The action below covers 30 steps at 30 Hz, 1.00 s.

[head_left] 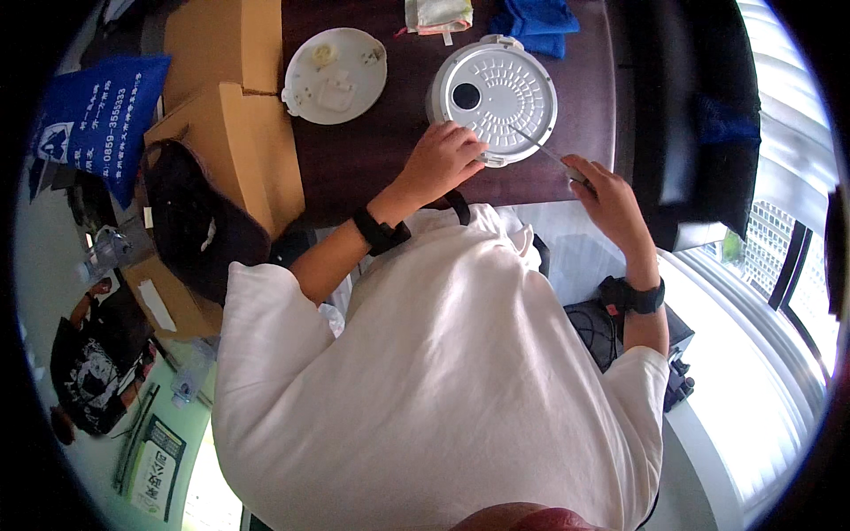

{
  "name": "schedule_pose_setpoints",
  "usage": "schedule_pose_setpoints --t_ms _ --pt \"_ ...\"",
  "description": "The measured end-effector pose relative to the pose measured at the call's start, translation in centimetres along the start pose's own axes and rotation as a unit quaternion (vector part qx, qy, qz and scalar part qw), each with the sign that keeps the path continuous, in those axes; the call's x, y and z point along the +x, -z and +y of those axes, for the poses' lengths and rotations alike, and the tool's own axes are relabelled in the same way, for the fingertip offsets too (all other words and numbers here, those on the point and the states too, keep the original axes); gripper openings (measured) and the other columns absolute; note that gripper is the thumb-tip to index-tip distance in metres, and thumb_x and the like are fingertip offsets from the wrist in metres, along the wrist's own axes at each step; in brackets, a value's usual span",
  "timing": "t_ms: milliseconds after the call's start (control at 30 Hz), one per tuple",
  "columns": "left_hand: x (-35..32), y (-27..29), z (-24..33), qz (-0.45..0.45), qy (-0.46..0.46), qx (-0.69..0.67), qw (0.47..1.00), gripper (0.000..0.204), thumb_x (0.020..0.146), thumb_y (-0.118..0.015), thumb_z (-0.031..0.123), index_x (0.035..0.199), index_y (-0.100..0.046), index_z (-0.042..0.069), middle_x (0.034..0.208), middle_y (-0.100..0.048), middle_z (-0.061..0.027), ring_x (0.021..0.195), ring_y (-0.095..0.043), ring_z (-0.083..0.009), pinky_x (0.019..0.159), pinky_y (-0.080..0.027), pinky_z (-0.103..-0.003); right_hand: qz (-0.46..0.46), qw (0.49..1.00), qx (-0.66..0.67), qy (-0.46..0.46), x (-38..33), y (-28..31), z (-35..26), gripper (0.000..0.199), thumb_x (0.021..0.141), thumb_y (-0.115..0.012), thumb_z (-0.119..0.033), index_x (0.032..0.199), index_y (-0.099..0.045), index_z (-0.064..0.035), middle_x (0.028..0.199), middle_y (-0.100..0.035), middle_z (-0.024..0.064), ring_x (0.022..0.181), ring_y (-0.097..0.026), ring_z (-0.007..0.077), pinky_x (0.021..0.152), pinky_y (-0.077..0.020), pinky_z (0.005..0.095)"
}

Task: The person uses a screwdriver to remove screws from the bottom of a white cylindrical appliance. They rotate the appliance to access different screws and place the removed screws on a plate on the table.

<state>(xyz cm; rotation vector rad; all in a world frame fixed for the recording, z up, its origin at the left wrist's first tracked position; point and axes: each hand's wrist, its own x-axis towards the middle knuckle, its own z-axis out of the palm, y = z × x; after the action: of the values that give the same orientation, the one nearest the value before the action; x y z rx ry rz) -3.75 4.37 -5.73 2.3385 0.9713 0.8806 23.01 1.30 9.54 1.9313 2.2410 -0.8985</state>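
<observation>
A round white appliance [531,93] lies on the dark table, its slotted face and black round disc turned up. It looks like the vented base of a small appliance. My left hand [440,159] grips its near left rim with fingers bent over the edge. In my right hand [605,190] is a screwdriver [551,154] with a thin metal shaft, fingers closed round its handle. The shaft slants up and left over the slotted face; whether its tip sits in a hole cannot be made out. A white round tray [359,102] to the left bears a yellowish ring-like piece and small bits.
Blue cloth [540,26] and a small white pouch [438,16] lie behind the appliance. Left of the table stand an open cardboard box [257,133], a dark cap [195,212] and a blue bag [102,115]. A black padded surface [682,115] borders the right side. Another person [97,363] is at far left.
</observation>
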Motion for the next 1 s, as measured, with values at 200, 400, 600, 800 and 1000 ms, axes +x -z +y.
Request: schedule_pose_setpoints --t_ms 200,400,600,800,1000 --pt "1.1 -0.5 -0.4 -0.015 -0.034 0.007 0.999 0.009 0.079 -0.075 0.019 0.084 -0.069 0.013 0.082 -0.058 0.0026 0.08 -0.057 -0.0174 0.075 -0.043 -0.035 -0.009 0.999 0.05 -0.016 -0.6 -1.7 0.7 0.032 0.092 -0.061 -0.01 0.124 -0.06 -0.0119 0.104 -0.069 0.0132 0.087 -0.069 0.0302 0.074 -0.0545 0.0395" --pt "1.0 -0.7 -0.4 0.007 -0.022 -0.015 1.0 0.007 0.079 -0.075 0.02 0.08 -0.071 0.014 0.083 -0.06 0.0038 0.079 -0.055 -0.0173 0.075 -0.041 -0.036 0.018 0.996 0.088 -0.005 -0.8 -2.5 1.1 0.031 0.092 -0.061 -0.011 0.123 -0.061 -0.0114 0.103 -0.07 0.0135 0.087 -0.069 0.0308 0.074 -0.0541 0.0397" --pt "0.6 -1.2 -0.1 0.037 0.013 -0.023 0.999 0.008 0.078 -0.077 0.022 0.081 -0.073 0.015 0.085 -0.061 0.007 0.081 -0.053 -0.0157 0.077 -0.038 -0.036 0.023 0.996 0.078 -0.04 -0.3 -2.9 0.8 0.032 0.092 -0.062 -0.013 0.124 -0.061 -0.0112 0.103 -0.07 0.0139 0.087 -0.069 0.0315 0.073 -0.0541 0.0402" --pt "0.1 -2.1 -0.5 0.046 0.026 -0.026 0.998 0.015 0.077 -0.079 0.026 0.082 -0.07 0.015 0.088 -0.061 0.0065 0.083 -0.053 -0.0166 0.078 -0.038 -0.037 0.025 0.995 0.086 -0.048 0.4 -3.1 0.9 0.032 0.092 -0.06 -0.014 0.123 -0.062 -0.0111 0.105 -0.07 0.0143 0.087 -0.07 0.0306 0.074 -0.0543 0.0407" --pt "0.2 -1.8 -0.4 0.028 0.029 -0.01 0.999 0.02 0.077 -0.079 0.026 0.084 -0.064 0.015 0.09 -0.058 0.0044 0.087 -0.053 -0.0177 0.079 -0.037 -0.037 0.02 0.994 0.089 -0.056 0.5 -3.5 1.0 0.031 0.092 -0.06 -0.014 0.123 -0.062 -0.0105 0.104 -0.07 0.0147 0.087 -0.07 0.0306 0.076 -0.0547 0.041"
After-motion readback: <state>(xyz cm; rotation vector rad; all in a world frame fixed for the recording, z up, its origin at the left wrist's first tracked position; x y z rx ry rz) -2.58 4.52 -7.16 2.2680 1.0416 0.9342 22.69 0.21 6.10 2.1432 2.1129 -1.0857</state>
